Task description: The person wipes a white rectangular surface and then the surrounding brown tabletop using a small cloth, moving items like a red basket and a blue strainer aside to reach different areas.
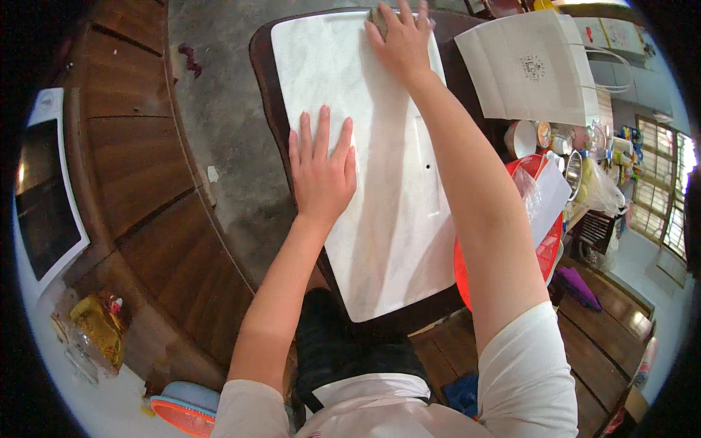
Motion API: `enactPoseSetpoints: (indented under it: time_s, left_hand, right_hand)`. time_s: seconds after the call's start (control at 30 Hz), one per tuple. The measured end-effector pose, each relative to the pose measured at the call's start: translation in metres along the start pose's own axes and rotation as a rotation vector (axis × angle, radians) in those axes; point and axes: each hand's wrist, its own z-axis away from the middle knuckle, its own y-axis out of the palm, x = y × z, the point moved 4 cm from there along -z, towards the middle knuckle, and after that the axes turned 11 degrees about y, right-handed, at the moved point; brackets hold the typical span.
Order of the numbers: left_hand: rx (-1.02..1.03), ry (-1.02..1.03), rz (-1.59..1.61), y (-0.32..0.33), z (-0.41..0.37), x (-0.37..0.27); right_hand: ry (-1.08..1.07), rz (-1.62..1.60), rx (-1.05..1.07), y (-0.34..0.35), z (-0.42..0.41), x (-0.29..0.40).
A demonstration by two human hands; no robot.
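Observation:
A long white panel [378,219] with rounded corners lies flat on a dark wooden table [257,49]. Near its right edge are a small dark hole and a shallow raised or recessed outline. My left hand [323,169] rests flat on the panel's left side, fingers apart, holding nothing. At the far right corner of the panel, my right hand [405,44] presses on a greyish-brown cloth or sponge [378,23]. Most of that cloth is hidden under my fingers. Shadows fall along the middle of the panel.
Right of the panel stand a white paper bag [520,68] bearing writing and a red plastic basket [549,252] with a white sheet in it. Bowls [521,139] and jars are behind them. Dark wooden furniture [131,142] lines the left, beyond the concrete floor [230,115].

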Motion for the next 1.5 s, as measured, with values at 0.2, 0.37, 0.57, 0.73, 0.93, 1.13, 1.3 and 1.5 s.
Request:
enactPoseSetpoints:
  time_s: [0.2,0.37,0.57,0.73,0.93,1.13,1.3,1.5]
  left_hand:
    - [-0.021,0.023,-0.024,0.002,-0.002,-0.005]
    - [-0.056,0.028,-0.041,0.004,0.001,-0.006]
    - [-0.066,0.037,-0.113,0.004,0.002,-0.004]
    - [-0.075,0.043,-0.118,0.008,0.003,-0.004]
    - [-0.044,0.036,-0.109,0.006,0.0,-0.007]
    - [-0.028,0.032,-0.109,0.003,0.0,-0.008]
    - [-0.018,0.022,-0.111,0.003,-0.001,-0.009]
    - [0.005,0.01,-0.075,0.003,-0.001,-0.005]
  right_hand:
    - [0.109,-0.054,0.016,0.007,0.028,-0.009]
    - [0.079,-0.08,0.055,-0.021,0.079,-0.002]
    - [0.13,-0.164,0.093,-0.075,0.148,0.019]
    - [0.17,-0.175,0.167,-0.111,0.205,0.021]
    - [0.245,-0.191,0.315,-0.15,0.268,0.021]
    - [0.267,-0.195,0.417,-0.181,0.318,0.021]
    - [0.269,-0.185,0.392,-0.179,0.327,0.021]
    - [0.224,-0.189,0.262,-0.157,0.293,0.019]
